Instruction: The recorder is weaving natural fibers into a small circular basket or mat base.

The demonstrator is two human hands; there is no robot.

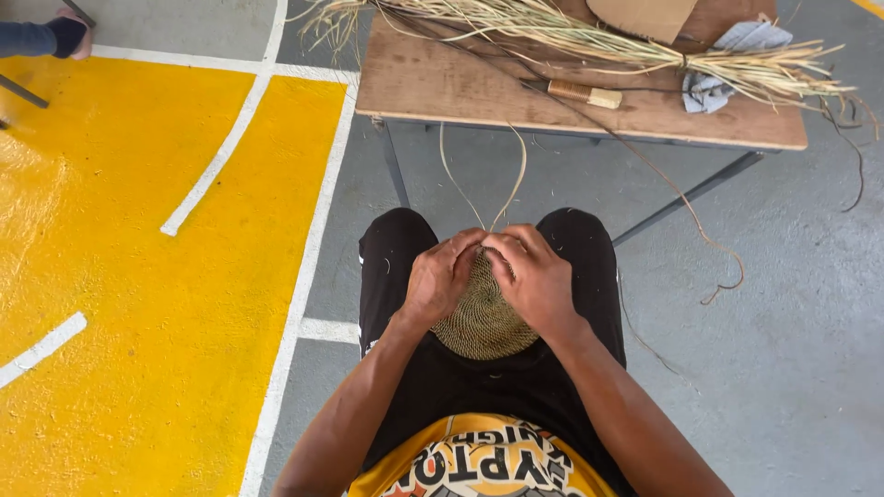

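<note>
Item counts, head view.
Two hands [488,276]; one woven disc [483,322]; one wooden desk [442,87]; one bundle of straw [589,37]; one wooden-handled tool [585,93]; one grey cloth [709,90]; one cardboard piece [645,17].

I see the woven disc [483,322] resting on the lap, between the left hand [440,276] at nine o'clock and the right hand [537,276] at three. At twelve o'clock stands the wooden table [442,83]; on it lie the straw bundle [589,37], a tool handle [585,94] and a cloth [707,92].
</note>
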